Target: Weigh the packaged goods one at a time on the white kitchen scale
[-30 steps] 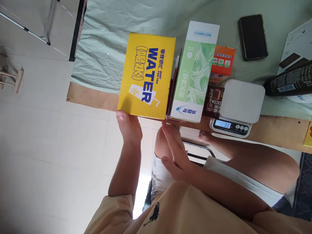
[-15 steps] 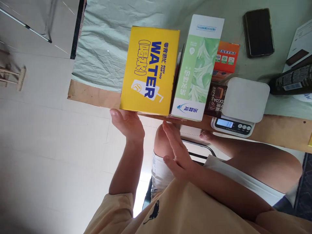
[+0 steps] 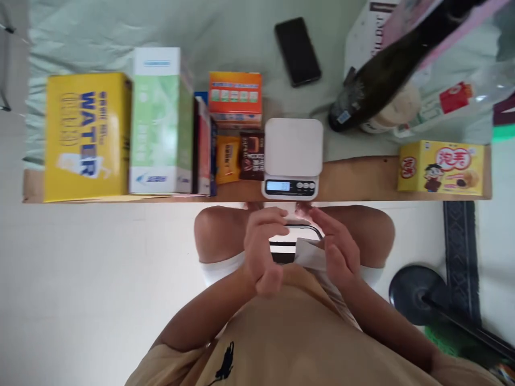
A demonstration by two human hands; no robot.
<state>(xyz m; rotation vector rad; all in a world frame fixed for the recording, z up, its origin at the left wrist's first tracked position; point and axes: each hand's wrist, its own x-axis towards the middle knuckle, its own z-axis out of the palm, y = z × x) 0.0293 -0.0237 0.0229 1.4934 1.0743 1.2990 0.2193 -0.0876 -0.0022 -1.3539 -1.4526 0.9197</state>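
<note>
My left hand [image 3: 263,249] hangs over my lap, fingers curved and apart, with nothing in it. Facing it, my right hand [image 3: 338,246] is held with fingers stretched out, also holding nothing. Both are below the table's front edge, nearest to a white digital kitchen scale [image 3: 294,147] with a lit display. Against the scale's left side are a brown cocoa snack packet [image 3: 252,156] and an orange packet [image 3: 228,159]. Behind those stands an orange box [image 3: 235,99]. Farther left, a white and green box [image 3: 155,120] stands beside a yellow box marked WATER [image 3: 86,139].
A black phone [image 3: 298,52] lies behind the scale. At right are a tall dark bottle [image 3: 386,64], a cream-coloured jar [image 3: 396,110], a clear plastic bottle [image 3: 454,102] and a yellow snack box [image 3: 442,167]. A round black base [image 3: 418,295] stands on the floor.
My view has swung right and levelled. My left hand has left the yellow box's front edge and come over my lap, near my right hand. The scale and boxes look unmoved.
</note>
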